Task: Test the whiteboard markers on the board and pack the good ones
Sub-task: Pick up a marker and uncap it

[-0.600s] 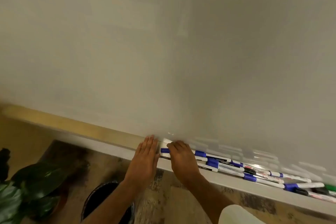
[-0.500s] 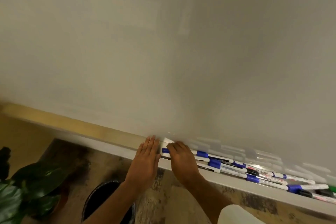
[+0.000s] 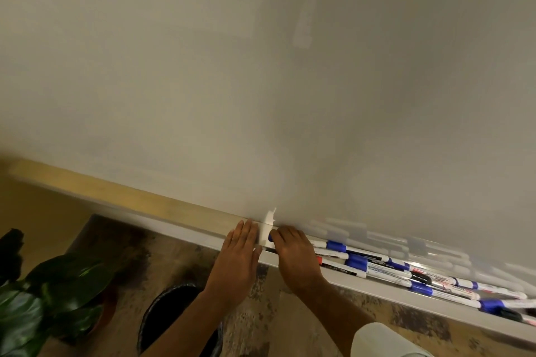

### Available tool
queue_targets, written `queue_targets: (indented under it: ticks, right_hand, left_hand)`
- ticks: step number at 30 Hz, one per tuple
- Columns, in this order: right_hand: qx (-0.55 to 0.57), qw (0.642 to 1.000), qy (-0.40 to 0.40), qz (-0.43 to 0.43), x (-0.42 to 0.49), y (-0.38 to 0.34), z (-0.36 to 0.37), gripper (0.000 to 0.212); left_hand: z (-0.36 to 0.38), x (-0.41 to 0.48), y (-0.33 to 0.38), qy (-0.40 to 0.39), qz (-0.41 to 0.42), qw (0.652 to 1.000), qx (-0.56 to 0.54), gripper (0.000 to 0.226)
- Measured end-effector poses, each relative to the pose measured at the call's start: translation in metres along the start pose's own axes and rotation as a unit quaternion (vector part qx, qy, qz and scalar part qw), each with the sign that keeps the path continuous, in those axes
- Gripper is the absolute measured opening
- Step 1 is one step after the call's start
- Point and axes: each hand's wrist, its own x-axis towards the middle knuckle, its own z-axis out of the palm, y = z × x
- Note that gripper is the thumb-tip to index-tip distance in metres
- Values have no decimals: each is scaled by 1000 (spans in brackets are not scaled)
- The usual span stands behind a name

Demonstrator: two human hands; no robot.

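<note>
Down near the floor, the black bin (image 3: 162,319) and the plant (image 3: 52,293) sit where they were. Above them, the left hand (image 3: 240,258) lies flat with straight fingers on the left part of the tray (image 3: 377,293) and holds nothing. It has slid a tiny bit to the right. Just beside it, the right hand (image 3: 294,258) bends its fingers down over the left end of the blue-capped marker (image 3: 270,238). I cannot tell if it has a real grip (the thumb is hidden). Less of the blue cap shows between the hands now than a moment ago. The other markers (image 3: 385,268) lie in a pile along the tray, off to the right. Farther back, the board (image 3: 261,81) has no test line, so I think the first pick-up is just starting.
</note>
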Motion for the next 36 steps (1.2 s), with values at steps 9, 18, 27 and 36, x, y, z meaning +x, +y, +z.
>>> queue_targets:
  ticks: [9, 18, 27, 36]
  right_hand:
    - [55, 981, 176, -64, 2, -14, -15, 60]
    - [194, 913, 351, -79, 3, -44, -89, 36]
    - [347, 858, 369, -84, -29, -54, -215, 38]
    - [357, 838, 398, -112, -68, -36, -299, 32]
  left_hand:
    - [-41, -3, 29, 68, -79, 963, -248, 61]
    - [-117, -1, 82, 186, -73, 839, -505, 25]
    - [-207, -24, 161, 216, -12, 747, -628, 25]
    - [-267, -45, 244, 187, 85, 741, -639, 25]
